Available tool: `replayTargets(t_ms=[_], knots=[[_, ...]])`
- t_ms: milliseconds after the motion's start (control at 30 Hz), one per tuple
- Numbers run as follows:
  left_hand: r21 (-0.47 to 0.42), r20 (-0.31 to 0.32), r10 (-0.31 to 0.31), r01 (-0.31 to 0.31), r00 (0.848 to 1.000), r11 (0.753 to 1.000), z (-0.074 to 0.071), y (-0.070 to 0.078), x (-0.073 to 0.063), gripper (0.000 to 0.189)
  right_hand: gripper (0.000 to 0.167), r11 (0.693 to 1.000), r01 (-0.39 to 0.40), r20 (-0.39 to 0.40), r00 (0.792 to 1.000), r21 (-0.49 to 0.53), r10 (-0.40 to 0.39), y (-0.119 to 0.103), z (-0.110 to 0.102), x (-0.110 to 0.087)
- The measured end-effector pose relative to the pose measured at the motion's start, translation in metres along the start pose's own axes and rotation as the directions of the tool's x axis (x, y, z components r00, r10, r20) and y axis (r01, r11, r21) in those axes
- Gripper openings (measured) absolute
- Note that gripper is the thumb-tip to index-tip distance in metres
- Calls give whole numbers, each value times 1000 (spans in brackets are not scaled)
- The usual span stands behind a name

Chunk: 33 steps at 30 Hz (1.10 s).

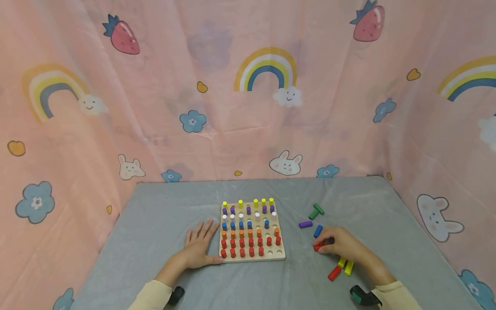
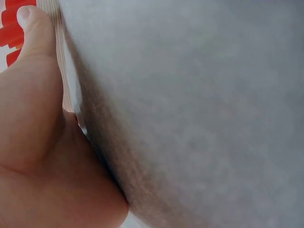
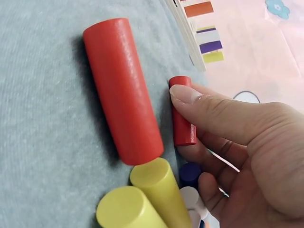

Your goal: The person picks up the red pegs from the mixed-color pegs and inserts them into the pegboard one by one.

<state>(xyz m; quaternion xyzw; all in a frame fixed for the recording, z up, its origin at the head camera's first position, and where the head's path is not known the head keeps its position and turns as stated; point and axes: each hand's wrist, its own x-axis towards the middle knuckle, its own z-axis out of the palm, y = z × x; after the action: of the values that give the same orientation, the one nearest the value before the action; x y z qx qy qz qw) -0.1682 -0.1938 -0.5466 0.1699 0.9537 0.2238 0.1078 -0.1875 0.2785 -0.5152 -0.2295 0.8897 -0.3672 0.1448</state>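
A wooden peg board [image 1: 253, 260] lies in the middle of the table in the head view. It carries rows of yellow, purple, white, blue, orange and red pegs, with some holes bare. Flat at its left side rests my left hand [image 1: 198, 247], fingers spread, the thumb touching the front left corner. To the right of the board, my right hand [image 1: 342, 245] pinches a red peg [image 3: 184, 128] between thumb and fingers, just above the cloth. In the right wrist view, another red peg [image 3: 123, 90] lies beside that hand, against a yellow peg [image 3: 161, 185].
Loose pegs lie around the right hand: a blue peg [image 1: 318, 231], a purple peg [image 1: 305, 224], green pegs [image 1: 319, 209] and yellow pegs [image 1: 349, 268]. White pegs [image 3: 192, 197] show under the fingers. A grey cloth [image 1: 162, 206] covers the table; a pink curtain [image 1: 232, 142] hangs behind.
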Motion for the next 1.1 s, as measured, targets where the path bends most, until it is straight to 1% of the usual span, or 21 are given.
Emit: replayTargets(t_ms=[67, 233, 333, 400, 500, 567, 733, 867, 1100], knots=[[17, 8, -16, 16, 1000, 1000, 2, -2, 2, 115, 11, 1000, 9, -2, 1000, -5, -9, -1, 0, 0], [15, 12, -22, 22, 1000, 1000, 5, -4, 5, 115, 12, 999, 17, -14, 1000, -32, -17, -6, 2, -2], [19, 14, -19, 18, 1000, 1000, 4, -3, 5, 115, 12, 998, -7, -24, 1000, -70, 5, -13, 5, -2], [20, 18, -16, 16, 1000, 1000, 2, -2, 4, 116, 13, 997, -2, -24, 1000, -72, 0, -18, 7, -1], [2, 14, -2, 2, 1000, 1000, 0, -1, 1, 116, 15, 999, 26, -14, 1000, -35, -26, -25, 11, 1], [4, 19, -5, 5, 1000, 1000, -1, 0, 1, 116, 17, 999, 49, -2, 999, 16, -49, -28, 14, 3], [25, 22, -26, 25, 999, 999, 2, -2, 2, 115, 19, 995, 28, 12, 1000, 93, -29, -39, 23, 8], [17, 13, -30, 29, 999, 999, 4, -5, 3, 114, 18, 995, 32, 10, 999, 96, -33, -46, 29, 12], [16, 11, -26, 26, 1000, 1000, 4, -5, 3, 114, 19, 997, 60, -30, 998, 44, -59, -48, 38, 20]])
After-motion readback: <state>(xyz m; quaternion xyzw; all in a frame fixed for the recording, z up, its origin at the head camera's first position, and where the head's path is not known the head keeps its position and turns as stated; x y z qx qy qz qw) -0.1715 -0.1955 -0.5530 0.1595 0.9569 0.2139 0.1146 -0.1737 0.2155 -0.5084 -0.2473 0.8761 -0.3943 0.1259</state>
